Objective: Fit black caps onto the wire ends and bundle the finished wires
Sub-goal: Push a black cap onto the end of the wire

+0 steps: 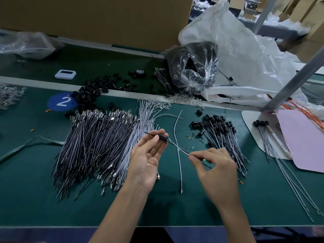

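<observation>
Green surface [35, 190]; cardboard box [96, 18] upper left, white plastic bag [236, 58] upper right. Uncapped wire pile [98, 146] centre-left, capped wires [222, 135] centre-right. Left hand [145, 160] grip: fingertips pinch black cap [163, 137] at centre. Right hand [215, 169] grip: thumb, forefinger pinch wire [180, 149] running into cap.

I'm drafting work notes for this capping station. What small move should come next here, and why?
Probably draw the wire on through the black cap with the right hand until it seats. The left hand pinches the cap at its fingertips, the right hand pinches the wire apart from it, and wire shows on both sides of the cap, so it looks threaded but not yet home.
</observation>
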`<state>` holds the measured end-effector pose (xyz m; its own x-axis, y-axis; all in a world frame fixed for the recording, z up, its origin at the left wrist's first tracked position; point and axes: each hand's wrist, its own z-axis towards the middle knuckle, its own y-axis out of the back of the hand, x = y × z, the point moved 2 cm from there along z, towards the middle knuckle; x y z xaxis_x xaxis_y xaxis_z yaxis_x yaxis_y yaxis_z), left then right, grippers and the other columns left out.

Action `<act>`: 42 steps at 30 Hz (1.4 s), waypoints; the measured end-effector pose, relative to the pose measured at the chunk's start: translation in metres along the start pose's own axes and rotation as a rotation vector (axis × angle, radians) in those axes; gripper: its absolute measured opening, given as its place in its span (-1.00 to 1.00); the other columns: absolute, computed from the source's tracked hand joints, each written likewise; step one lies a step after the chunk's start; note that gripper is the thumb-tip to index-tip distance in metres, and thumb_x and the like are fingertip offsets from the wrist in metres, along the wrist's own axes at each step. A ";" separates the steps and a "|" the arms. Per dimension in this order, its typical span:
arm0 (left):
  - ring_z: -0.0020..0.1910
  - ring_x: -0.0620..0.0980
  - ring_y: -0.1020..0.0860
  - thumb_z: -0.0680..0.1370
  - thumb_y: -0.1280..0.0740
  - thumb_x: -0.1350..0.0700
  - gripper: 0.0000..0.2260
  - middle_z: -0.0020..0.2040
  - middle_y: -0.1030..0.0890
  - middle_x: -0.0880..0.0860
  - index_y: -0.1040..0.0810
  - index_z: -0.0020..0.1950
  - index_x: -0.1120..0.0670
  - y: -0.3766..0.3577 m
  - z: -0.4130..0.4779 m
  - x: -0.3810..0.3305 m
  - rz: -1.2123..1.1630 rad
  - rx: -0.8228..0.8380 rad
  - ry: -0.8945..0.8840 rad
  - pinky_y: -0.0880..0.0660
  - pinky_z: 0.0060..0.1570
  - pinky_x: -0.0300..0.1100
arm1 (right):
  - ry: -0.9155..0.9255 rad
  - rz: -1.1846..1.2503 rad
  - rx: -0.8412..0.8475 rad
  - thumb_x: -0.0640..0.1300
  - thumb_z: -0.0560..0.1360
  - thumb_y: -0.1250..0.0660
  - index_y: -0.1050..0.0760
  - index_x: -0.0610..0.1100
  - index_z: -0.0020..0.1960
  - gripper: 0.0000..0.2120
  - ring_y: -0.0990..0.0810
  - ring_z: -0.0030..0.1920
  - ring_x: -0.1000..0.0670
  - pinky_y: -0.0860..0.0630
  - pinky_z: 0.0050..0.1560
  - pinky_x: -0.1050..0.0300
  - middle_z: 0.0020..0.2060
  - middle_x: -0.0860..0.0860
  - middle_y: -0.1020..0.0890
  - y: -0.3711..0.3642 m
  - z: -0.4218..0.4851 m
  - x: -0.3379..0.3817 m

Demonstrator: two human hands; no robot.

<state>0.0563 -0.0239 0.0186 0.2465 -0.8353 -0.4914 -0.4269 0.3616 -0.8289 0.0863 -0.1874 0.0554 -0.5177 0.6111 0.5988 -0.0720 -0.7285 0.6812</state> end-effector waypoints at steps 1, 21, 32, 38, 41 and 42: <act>-0.02 0.05 -0.68 0.35 -0.36 0.28 -0.83 -0.03 -0.69 0.14 -0.59 -0.08 0.16 0.000 0.000 0.000 0.001 -0.002 -0.004 -0.61 -0.05 -0.19 | 0.002 -0.006 0.003 -0.21 0.38 -0.54 -0.69 -0.05 -0.19 -0.91 -0.46 -0.17 0.00 -0.36 -0.11 0.33 -0.32 0.12 -0.62 0.000 0.000 0.000; -0.05 0.06 -0.69 0.36 -0.37 0.28 -0.79 -0.02 -0.69 0.17 -0.56 -0.01 0.21 -0.001 -0.002 0.004 0.053 0.054 0.012 -0.61 -0.08 -0.20 | 0.031 -0.040 -0.035 -0.23 0.38 -0.55 -0.69 -0.08 -0.20 -0.92 -0.43 -0.24 0.01 -0.36 -0.18 0.28 -0.34 0.09 -0.61 -0.001 0.005 0.002; -0.06 0.06 -0.68 0.39 -0.37 0.29 -0.69 0.00 -0.68 0.19 -0.51 0.12 0.23 -0.006 -0.006 0.009 -0.017 0.031 -0.003 -0.61 -0.04 -0.20 | 0.026 -0.003 -0.095 -0.23 0.41 -0.51 -0.65 -0.08 -0.23 -0.90 -0.49 -0.25 -0.01 -0.39 -0.18 0.20 -0.34 0.11 -0.59 -0.009 0.002 0.004; -0.09 0.05 -0.69 0.39 -0.37 0.29 -0.71 -0.03 -0.69 0.19 -0.51 0.10 0.23 -0.011 -0.011 0.012 0.004 0.053 -0.009 -0.61 -0.08 -0.22 | 0.052 -0.022 -0.117 -0.23 0.39 -0.53 -0.66 -0.09 -0.21 -0.92 -0.49 -0.26 -0.02 -0.44 -0.19 0.14 -0.34 0.09 -0.60 -0.011 0.003 0.006; -0.09 0.05 -0.68 0.38 -0.37 0.31 -0.71 -0.03 -0.68 0.20 -0.51 0.09 0.23 -0.014 -0.013 0.014 0.028 0.070 -0.006 -0.61 -0.08 -0.21 | 0.050 -0.019 -0.115 -0.23 0.38 -0.54 -0.67 -0.09 -0.19 -0.92 -0.51 -0.25 -0.02 -0.47 -0.19 0.12 -0.32 0.09 -0.61 -0.010 0.005 0.008; -0.09 0.05 -0.68 0.38 -0.37 0.32 -0.70 -0.03 -0.68 0.20 -0.51 0.10 0.23 -0.015 -0.014 0.015 0.045 0.079 -0.002 -0.62 -0.07 -0.20 | 0.050 -0.017 -0.111 -0.23 0.38 -0.54 -0.68 -0.09 -0.19 -0.92 -0.51 -0.25 -0.01 -0.46 -0.18 0.15 -0.32 0.09 -0.62 -0.010 0.005 0.008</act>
<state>0.0546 -0.0477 0.0270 0.2301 -0.8170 -0.5288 -0.3673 0.4303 -0.8246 0.0873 -0.1734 0.0559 -0.5575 0.6092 0.5639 -0.1738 -0.7499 0.6383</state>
